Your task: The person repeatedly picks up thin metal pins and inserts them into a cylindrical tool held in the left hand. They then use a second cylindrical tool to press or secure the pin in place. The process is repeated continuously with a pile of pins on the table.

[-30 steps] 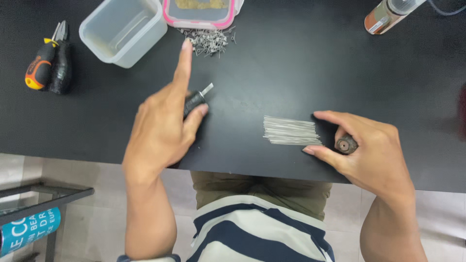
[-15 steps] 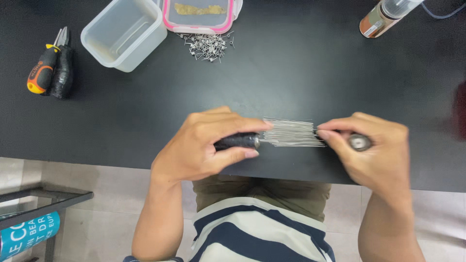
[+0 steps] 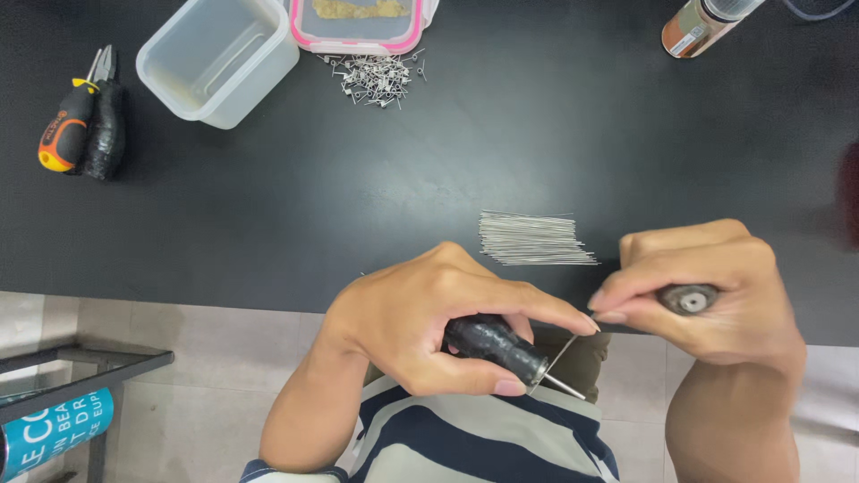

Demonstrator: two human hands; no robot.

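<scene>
My left hand (image 3: 438, 326) grips a small black-handled tool (image 3: 501, 347) with a thin metal tip, held just off the near edge of the black table (image 3: 501, 152). A thin wire (image 3: 564, 349) runs from the tool's tip up toward my fingertips. My right hand (image 3: 707, 291) is closed around a dark round-ended tool (image 3: 689, 298), and its thumb and forefinger pinch the wire's upper end. A bundle of straight thin wires (image 3: 532, 239) lies on the table just behind both hands.
A clear plastic tub (image 3: 219, 58) and a pink-rimmed container (image 3: 358, 22) stand at the back left, with a heap of small bent wire pieces (image 3: 371, 79) beside them. Orange-and-black pliers (image 3: 80, 116) lie far left. A bottle (image 3: 702, 22) lies back right.
Both hands drew back from the wire bundle toward my body. My left hand, first open with a pointing finger, took up the black tool; a single wire now sits between the hands.
</scene>
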